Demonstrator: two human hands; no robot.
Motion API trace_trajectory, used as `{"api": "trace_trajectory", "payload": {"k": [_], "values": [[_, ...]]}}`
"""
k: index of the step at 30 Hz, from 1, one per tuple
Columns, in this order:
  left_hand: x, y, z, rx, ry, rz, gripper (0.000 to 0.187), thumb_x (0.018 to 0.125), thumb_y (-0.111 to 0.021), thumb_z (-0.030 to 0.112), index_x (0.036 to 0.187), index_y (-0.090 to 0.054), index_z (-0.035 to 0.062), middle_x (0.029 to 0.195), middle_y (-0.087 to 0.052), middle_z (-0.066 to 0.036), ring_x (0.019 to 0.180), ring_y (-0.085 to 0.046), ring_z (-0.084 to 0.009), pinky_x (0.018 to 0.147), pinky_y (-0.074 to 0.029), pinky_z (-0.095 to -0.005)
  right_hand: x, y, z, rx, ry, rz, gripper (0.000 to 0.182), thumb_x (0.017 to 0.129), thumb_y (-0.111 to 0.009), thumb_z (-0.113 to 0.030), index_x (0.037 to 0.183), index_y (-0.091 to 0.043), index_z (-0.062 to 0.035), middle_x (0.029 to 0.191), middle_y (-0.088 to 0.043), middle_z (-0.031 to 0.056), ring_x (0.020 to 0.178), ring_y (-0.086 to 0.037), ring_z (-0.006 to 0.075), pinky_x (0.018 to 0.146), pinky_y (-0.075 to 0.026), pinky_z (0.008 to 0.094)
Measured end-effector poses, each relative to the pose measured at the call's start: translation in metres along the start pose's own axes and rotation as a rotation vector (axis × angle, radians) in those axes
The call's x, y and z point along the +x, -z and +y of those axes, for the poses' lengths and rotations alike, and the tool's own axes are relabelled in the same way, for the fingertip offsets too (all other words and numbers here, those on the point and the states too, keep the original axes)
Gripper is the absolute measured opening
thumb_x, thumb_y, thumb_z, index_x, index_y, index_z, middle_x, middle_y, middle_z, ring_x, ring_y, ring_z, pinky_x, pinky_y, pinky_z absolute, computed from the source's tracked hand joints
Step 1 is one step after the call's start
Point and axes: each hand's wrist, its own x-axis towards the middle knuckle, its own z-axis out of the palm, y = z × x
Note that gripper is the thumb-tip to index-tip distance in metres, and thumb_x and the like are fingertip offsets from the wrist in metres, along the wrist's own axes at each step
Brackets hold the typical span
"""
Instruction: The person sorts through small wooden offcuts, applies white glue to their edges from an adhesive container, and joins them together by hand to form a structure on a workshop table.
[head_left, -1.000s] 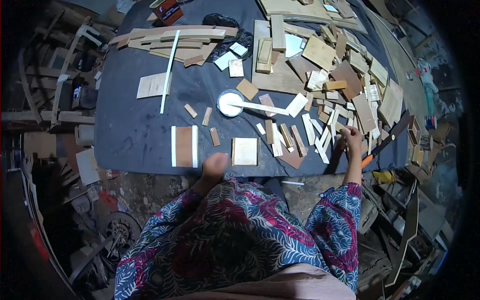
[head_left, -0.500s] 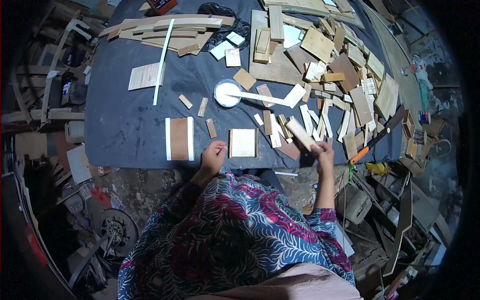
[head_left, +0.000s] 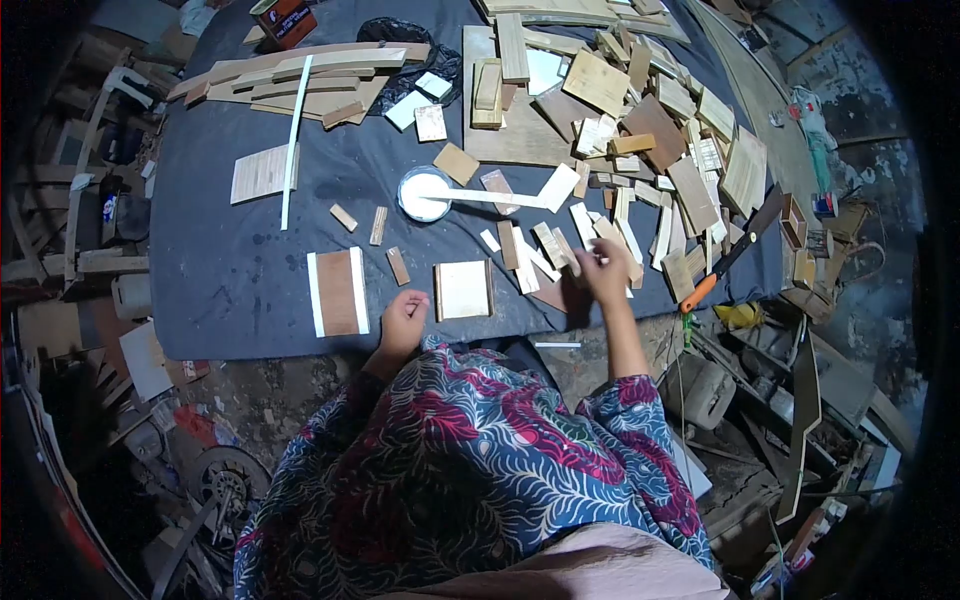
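Near the table's front edge, my left hand (head_left: 403,322) is closed, its fingers curled, just left of a pale square panel (head_left: 464,290) with dark side strips. Farther left lies a brown panel (head_left: 339,292) with white side strips. My right hand (head_left: 606,270) reaches over the small wood offcuts (head_left: 551,246) at the right. Its thumb and fingers are bent, and nothing shows between them. Beyond the panels stands a round tub of white glue (head_left: 425,193) with a pale stick (head_left: 490,197) lying across it.
A heap of wood pieces (head_left: 655,135) covers the right side. A saw with an orange handle (head_left: 699,293) lies at the right edge. Long boards (head_left: 290,72), a thin pale strip (head_left: 297,140) and a black plastic bag (head_left: 395,35) are at the back left.
My right hand has let go of the wood piece it held and moved slightly left. The whole view has shifted, with the table's things now farther left.
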Motion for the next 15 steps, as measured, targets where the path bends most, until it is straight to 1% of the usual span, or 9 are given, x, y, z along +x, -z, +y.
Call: {"api": "trace_trajectory", "payload": {"k": [4,6,7,8,10,12,13,14,15], "values": [[0.000,-0.003,0.000,-0.023,-0.031,0.039,0.014,0.084,-0.054,0.009,0.093,-0.054,-0.0016,0.073,-0.054,-0.001,0.066,-0.050,-0.0050,0.060,-0.040,-0.0184,-0.014,-0.015,-0.026,-0.373,0.146,-0.152,0.032,0.063,-0.072,-0.021,0.086,-0.062,-0.0012,0.082,-0.060,0.0152,0.076,-0.057,0.0299,0.068,-0.046,0.0375],[-0.002,0.000,0.001,-0.013,0.000,0.037,0.013,0.084,-0.054,0.009,0.093,-0.054,-0.0014,0.074,-0.055,-0.001,0.067,-0.051,-0.0053,0.061,-0.040,-0.0184,-0.009,-0.020,-0.001,-0.379,0.170,0.066,0.028,0.066,-0.070,-0.019,0.085,-0.062,-0.0004,0.082,-0.060,0.0158,0.073,-0.058,0.0300,0.066,-0.046,0.0380],[-0.002,0.001,-0.005,-0.014,0.004,0.047,0.013,0.084,-0.054,0.009,0.093,-0.054,-0.0014,0.074,-0.055,-0.001,0.067,-0.051,-0.0053,0.061,-0.040,-0.0184,-0.004,-0.021,0.009,-0.234,0.098,0.171,0.027,0.067,-0.069,-0.021,0.083,-0.062,0.0000,0.074,-0.058,0.0151,0.067,-0.057,0.0265,0.061,-0.045,0.0360],[-0.002,0.002,-0.011,-0.033,-0.025,0.070,0.013,0.084,-0.054,0.008,0.093,-0.054,-0.0011,0.074,-0.055,-0.001,0.067,-0.051,-0.0055,0.061,-0.040,-0.0185,0.005,-0.016,0.020,-0.287,0.102,0.209,0.029,0.071,-0.066,-0.024,0.082,-0.062,0.0027,0.068,-0.060,0.0146,0.061,-0.058,0.0244,0.057,-0.045,0.0330],[-0.004,0.005,-0.021,-0.051,-0.049,0.088,0.013,0.084,-0.054,0.008,0.093,-0.055,-0.0008,0.075,-0.056,-0.001,0.066,-0.051,-0.0056,0.060,-0.041,-0.0185,0.018,0.003,0.031,-0.297,-0.008,0.200,0.033,0.073,-0.063,-0.027,0.083,-0.062,0.0051,0.061,-0.059,0.0136,0.055,-0.057,0.0232,0.056,-0.045,0.0320],[-0.006,0.006,-0.024,-0.034,0.015,0.070,0.013,0.083,-0.055,0.008,0.094,-0.055,-0.0002,0.076,-0.056,-0.001,0.066,-0.051,-0.0063,0.060,-0.041,-0.0188,0.025,0.012,0.032,-0.082,-0.153,0.220,0.031,0.073,-0.062,-0.026,0.085,-0.064,0.0027,0.060,-0.059,0.0129,0.050,-0.055,0.0218,0.053,-0.045,0.0315],[-0.006,0.005,-0.025,-0.038,0.016,0.069,0.013,0.083,-0.055,0.008,0.094,-0.055,-0.0002,0.076,-0.056,-0.001,0.066,-0.051,-0.0063,0.060,-0.041,-0.0188,0.026,0.019,0.029,0.047,-0.313,0.098,0.028,0.074,-0.060,-0.022,0.087,-0.064,0.0020,0.068,-0.060,0.0134,0.065,-0.057,0.0304,0.064,-0.045,0.0383],[-0.006,0.004,-0.025,-0.005,0.017,0.086,0.013,0.083,-0.055,0.008,0.093,-0.055,-0.0002,0.076,-0.056,-0.001,0.066,-0.052,-0.0064,0.060,-0.041,-0.0188,0.025,0.020,0.027,0.043,-0.313,0.097,0.028,0.074,-0.060,-0.022,0.087,-0.064,0.0020,0.068,-0.060,0.0134,0.065,-0.057,0.0304,0.064,-0.045,0.0383],[-0.006,0.003,-0.026,0.029,0.019,0.104,0.013,0.083,-0.055,0.009,0.093,-0.055,-0.0001,0.076,-0.057,-0.001,0.066,-0.052,-0.0066,0.060,-0.041,-0.0189,0.022,0.018,0.026,-0.282,-0.022,0.269,0.025,0.075,-0.059,-0.021,0.087,-0.064,0.0008,0.069,-0.060,0.0132,0.067,-0.056,0.0310,0.066,-0.045,0.0389]]}}
